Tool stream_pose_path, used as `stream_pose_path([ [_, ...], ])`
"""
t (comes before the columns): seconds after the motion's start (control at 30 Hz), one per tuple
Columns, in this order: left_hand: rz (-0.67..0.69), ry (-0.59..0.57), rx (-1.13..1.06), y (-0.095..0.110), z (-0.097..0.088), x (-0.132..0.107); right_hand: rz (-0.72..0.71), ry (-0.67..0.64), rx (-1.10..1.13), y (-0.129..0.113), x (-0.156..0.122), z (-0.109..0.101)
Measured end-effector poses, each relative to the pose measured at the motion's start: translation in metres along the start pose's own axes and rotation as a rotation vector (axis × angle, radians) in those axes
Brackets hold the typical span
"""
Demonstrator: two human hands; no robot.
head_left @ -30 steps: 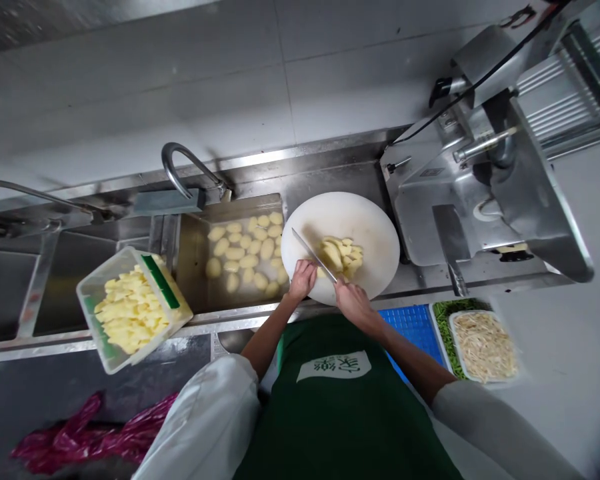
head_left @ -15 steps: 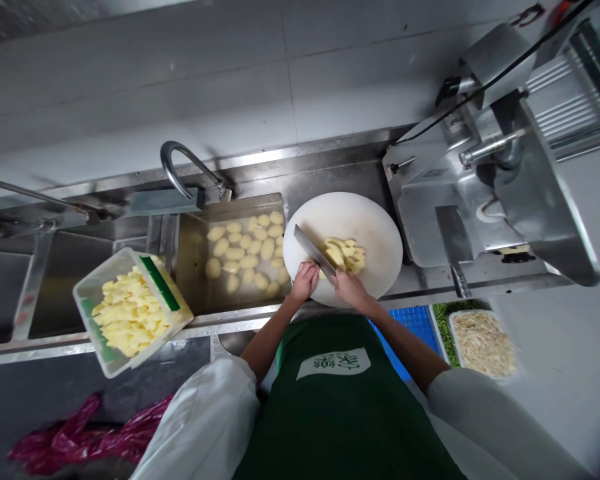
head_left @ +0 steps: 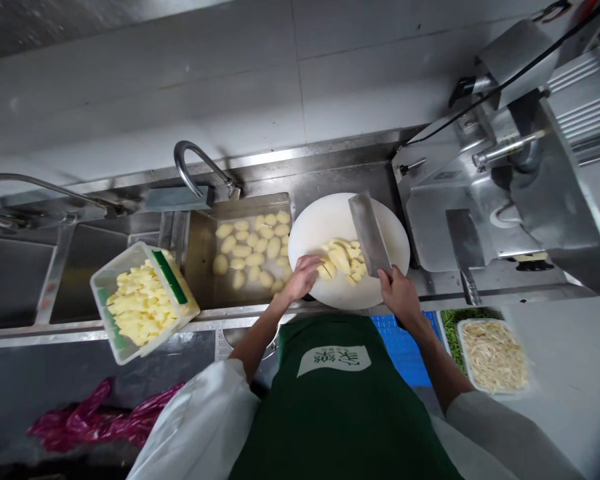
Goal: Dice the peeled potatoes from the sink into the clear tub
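Observation:
My right hand [head_left: 399, 293] is closed round the handle of a cleaver [head_left: 370, 232]. Its broad blade slants up and away over the right half of a round white cutting board [head_left: 315, 219]. At the board's left side, the fingers of my left hand [head_left: 303, 279] are bent against a few cut potato pieces [head_left: 326, 269], gripping them at the near edge of the pile. More peeled potato chunks [head_left: 347, 257] lie heaped between that hand and the blade.
Left of the board, a sink [head_left: 200, 267] holds peeled potatoes [head_left: 255, 247] in water. A tilted plastic tub [head_left: 125, 353] of potato pieces rests on the sink edge. To the right are a metal slicer [head_left: 430, 200], a second cleaver [head_left: 466, 243] and a tray of bean sprouts [head_left: 495, 353].
The cleaver has swung from the board's left side to the right of the potato pile, with my right hand moving right. My left hand stays by the cut pieces, and the view has shifted slightly.

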State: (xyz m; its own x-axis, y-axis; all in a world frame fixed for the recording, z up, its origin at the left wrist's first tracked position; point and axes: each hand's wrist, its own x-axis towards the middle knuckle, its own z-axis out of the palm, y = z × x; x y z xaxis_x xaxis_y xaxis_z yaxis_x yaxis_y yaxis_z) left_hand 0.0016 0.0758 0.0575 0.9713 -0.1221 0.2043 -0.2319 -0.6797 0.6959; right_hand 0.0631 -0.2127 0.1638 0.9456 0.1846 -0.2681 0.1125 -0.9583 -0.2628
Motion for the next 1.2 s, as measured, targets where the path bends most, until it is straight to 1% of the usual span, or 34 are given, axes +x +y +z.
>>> stream_pose_path([
  [0.03,0.072,-0.109,0.027,0.000,0.001,0.010,0.020,0.013,0.005,0.005,-0.001,-0.001],
  [0.07,0.125,-0.185,0.056,-0.002,0.002,0.019,0.034,0.022,0.012,0.009,-0.003,-0.001],
  [0.1,0.160,-0.230,0.080,-0.005,0.003,0.028,0.042,0.028,0.019,0.012,-0.005,-0.001],
  [0.13,0.182,-0.252,0.096,-0.009,0.003,0.035,0.045,0.030,0.027,0.014,-0.008,0.000],
  [0.2,0.206,-0.254,0.108,-0.018,-0.001,0.042,0.031,0.017,0.045,0.015,-0.015,0.002],
  [0.23,0.211,-0.246,0.110,-0.021,-0.004,0.041,0.017,0.005,0.052,0.014,-0.019,0.003],
  [0.3,0.197,-0.240,0.118,-0.024,-0.012,0.030,-0.019,-0.026,0.051,0.011,-0.027,0.005],
  [0.37,0.145,-0.253,0.137,-0.020,-0.015,0.011,-0.053,-0.059,0.023,0.004,-0.034,0.006],
  [0.4,0.102,-0.252,0.148,-0.016,-0.014,0.000,-0.068,-0.081,0.004,0.000,-0.037,0.007],
  [0.43,0.049,-0.234,0.157,-0.010,-0.010,-0.012,-0.086,-0.110,-0.015,-0.006,-0.039,0.008],
  [0.5,-0.070,-0.139,0.152,0.003,0.004,-0.037,-0.133,-0.180,-0.049,-0.017,-0.042,0.012],
  [0.57,-0.183,0.024,0.113,0.016,0.022,-0.057,-0.185,-0.253,-0.077,-0.029,-0.042,0.017],
  [0.63,-0.268,0.208,0.059,0.025,0.036,-0.071,-0.221,-0.309,-0.112,-0.038,-0.040,0.023],
  [0.7,-0.319,0.358,0.024,0.030,0.043,-0.078,-0.254,-0.341,-0.149,-0.045,-0.037,0.028],
  [0.73,-0.324,0.400,0.016,0.031,0.045,-0.080,-0.274,-0.345,-0.163,-0.047,-0.035,0.029],
  [0.8,-0.295,0.416,0.002,0.031,0.046,-0.082,-0.325,-0.338,-0.181,-0.052,-0.031,0.032],
  [0.9,-0.235,0.379,-0.028,0.031,0.052,-0.081,-0.391,-0.363,-0.215,-0.060,-0.022,0.038],
  [1.03,-0.245,0.387,-0.030,0.034,0.060,-0.082,-0.416,-0.419,-0.280,-0.069,-0.014,0.043],
  [1.2,-0.202,0.418,-0.033,0.040,0.061,-0.086,-0.444,-0.358,-0.290,-0.070,-0.022,0.039],
])
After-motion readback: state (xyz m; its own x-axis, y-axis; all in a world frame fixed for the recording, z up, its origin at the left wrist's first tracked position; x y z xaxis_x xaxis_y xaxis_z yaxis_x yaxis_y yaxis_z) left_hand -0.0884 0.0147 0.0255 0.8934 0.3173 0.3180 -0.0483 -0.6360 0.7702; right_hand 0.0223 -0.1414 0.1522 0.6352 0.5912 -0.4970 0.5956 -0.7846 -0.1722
